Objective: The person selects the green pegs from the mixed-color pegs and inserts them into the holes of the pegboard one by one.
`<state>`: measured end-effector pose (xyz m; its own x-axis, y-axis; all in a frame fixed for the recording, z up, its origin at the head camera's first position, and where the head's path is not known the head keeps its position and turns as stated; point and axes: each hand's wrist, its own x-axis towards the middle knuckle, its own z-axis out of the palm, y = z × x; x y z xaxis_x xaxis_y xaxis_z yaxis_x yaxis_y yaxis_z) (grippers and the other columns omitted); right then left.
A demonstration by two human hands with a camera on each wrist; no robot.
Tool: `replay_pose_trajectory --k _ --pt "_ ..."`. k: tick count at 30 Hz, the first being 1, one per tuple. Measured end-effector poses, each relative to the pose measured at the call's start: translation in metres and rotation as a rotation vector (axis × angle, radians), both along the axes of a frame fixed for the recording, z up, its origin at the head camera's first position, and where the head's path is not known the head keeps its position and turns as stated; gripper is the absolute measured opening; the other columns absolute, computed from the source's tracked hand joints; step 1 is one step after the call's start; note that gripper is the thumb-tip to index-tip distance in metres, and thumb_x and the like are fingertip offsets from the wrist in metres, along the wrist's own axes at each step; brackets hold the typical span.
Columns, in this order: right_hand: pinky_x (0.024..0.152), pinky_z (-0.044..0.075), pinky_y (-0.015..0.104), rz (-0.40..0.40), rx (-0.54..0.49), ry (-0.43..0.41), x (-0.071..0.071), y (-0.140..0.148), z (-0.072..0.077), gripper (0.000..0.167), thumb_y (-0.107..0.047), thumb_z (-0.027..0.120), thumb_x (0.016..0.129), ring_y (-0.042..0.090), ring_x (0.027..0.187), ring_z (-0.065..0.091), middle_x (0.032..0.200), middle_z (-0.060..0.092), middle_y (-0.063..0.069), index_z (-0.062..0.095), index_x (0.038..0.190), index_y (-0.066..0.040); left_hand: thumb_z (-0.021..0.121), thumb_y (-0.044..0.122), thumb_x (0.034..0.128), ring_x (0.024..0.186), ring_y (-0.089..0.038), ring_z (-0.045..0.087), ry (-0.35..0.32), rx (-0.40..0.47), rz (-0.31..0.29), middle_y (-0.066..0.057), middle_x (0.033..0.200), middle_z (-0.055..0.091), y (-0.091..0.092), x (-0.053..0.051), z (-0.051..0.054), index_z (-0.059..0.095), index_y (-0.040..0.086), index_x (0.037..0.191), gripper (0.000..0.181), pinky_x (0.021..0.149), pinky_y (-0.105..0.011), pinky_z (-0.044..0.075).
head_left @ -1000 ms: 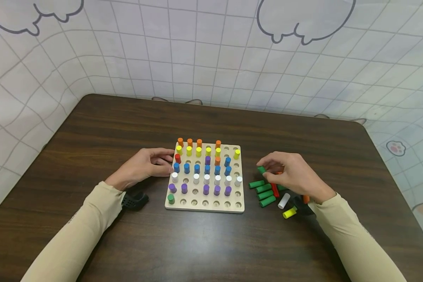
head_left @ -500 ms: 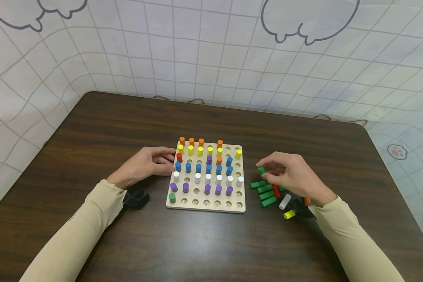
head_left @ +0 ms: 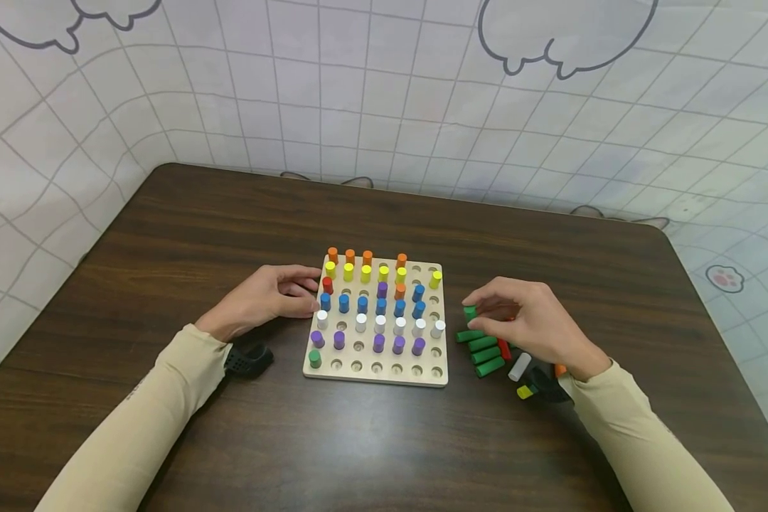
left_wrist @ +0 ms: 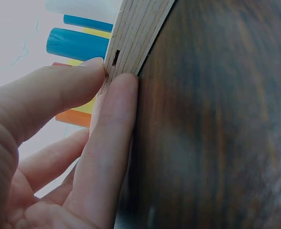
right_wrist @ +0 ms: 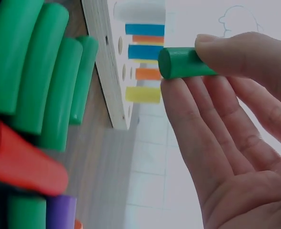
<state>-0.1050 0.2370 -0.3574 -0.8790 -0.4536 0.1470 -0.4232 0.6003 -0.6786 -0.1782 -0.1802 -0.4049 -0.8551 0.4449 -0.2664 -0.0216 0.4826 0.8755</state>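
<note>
A light wooden pegboard lies flat, with rows of orange, yellow, blue, white and purple pegs, plus a red peg and a green peg at its left side. Against the board's left edge rests my left hand; in the left wrist view its thumb and a fairly straight finger touch the layered side. My right hand pinches another green peg between thumb and fingertips, held off the table right of the board. Below that hand lie several green pegs, side by side.
Near my right wrist lie a red peg, a white peg, a yellow peg and a purple peg, some partly hidden by the hand. A dark wood table meets a grid-patterned cloth behind it.
The green peg in my right hand has turned from tilted to more upright. My left hand stays at the board's edge. The whole head view has shifted slightly.
</note>
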Motion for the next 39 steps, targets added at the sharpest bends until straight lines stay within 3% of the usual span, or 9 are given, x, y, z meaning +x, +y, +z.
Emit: replay_pose_trajectory --k 13,20,34,39 --pt "0.084 0.061 0.024 -0.044 -0.173 -0.140 0.007 -0.015 0.005 0.028 -0.010 0.080 0.090 0.004 0.097 0.075 0.112 0.076 0.007 0.073 0.117 -0.006 0.080 0.021 0.0902 0.111 -0.023 0.065 -0.008 0.008 -0.009 -0.012 0.132 0.064 0.002 -0.001 0.002 0.053 0.011 0.148 0.065 0.085 -0.020 0.058" --pt "0.084 0.062 0.026 -0.066 -0.221 -0.196 0.008 -0.031 0.010 0.029 -0.012 0.082 0.088 0.007 0.097 0.076 0.112 0.077 0.007 0.073 0.115 -0.007 0.079 0.019 0.0912 0.111 -0.022 0.065 -0.022 0.022 -0.008 -0.013 0.133 0.063 0.002 0.000 0.002 0.052 0.009 0.150 0.065 0.085 -0.020 0.059" --pt "0.085 0.061 0.025 -0.074 -0.251 -0.215 0.009 -0.056 0.009 0.033 -0.012 0.083 0.088 0.009 0.097 0.074 0.113 0.075 0.008 0.073 0.119 -0.005 0.080 0.020 0.0906 0.112 -0.021 0.066 -0.018 0.014 -0.003 -0.011 0.133 0.065 0.002 -0.001 0.004 0.053 0.011 0.148 0.064 0.086 -0.021 0.059" --pt "0.089 0.061 0.024 -0.046 -0.281 -0.228 0.009 -0.062 0.006 0.028 -0.009 0.082 0.088 0.010 0.098 0.075 0.109 0.073 0.010 0.074 0.113 -0.002 0.080 0.020 0.0905 0.111 -0.022 0.066 -0.005 0.000 -0.002 -0.010 0.131 0.065 0.002 -0.001 0.003 0.054 0.011 0.148 0.064 0.086 -0.021 0.058"
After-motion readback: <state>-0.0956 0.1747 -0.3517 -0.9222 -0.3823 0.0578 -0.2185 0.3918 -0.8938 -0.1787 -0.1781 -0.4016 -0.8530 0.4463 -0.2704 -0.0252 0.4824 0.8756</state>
